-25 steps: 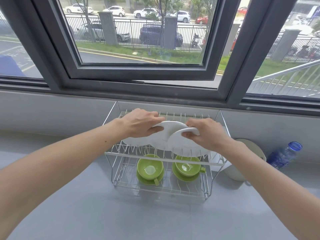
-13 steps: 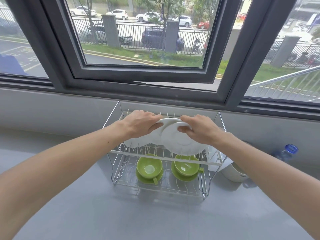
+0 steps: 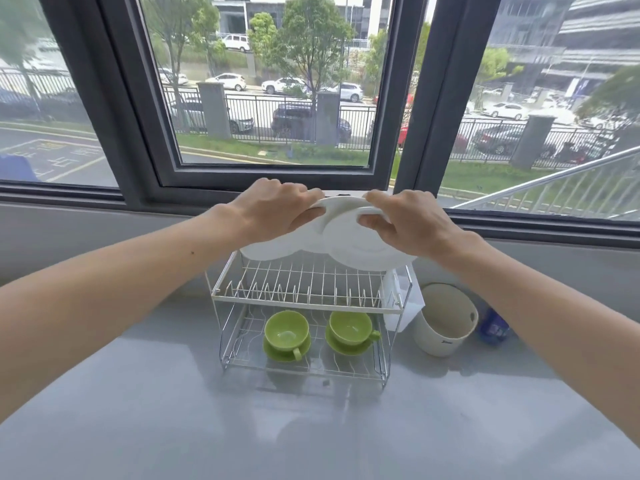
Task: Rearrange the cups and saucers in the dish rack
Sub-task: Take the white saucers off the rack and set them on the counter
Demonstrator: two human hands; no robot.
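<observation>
Grey countertop (image 3: 138, 410) carries wire dish rack (image 3: 304, 299), white bucket (image 3: 446, 320), blue bottle (image 3: 493, 327)

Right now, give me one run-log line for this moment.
left hand: gripping white plates | right hand: gripping white saucer | above dish rack top tier | green cups on lower tier

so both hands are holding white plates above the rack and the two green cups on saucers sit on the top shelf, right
Not quite. The head view shows the two green cups on their green saucers on the bottom shelf of the dish rack, not the top. The rest holds: the left hand and right hand hold white plates above the rack.
</observation>
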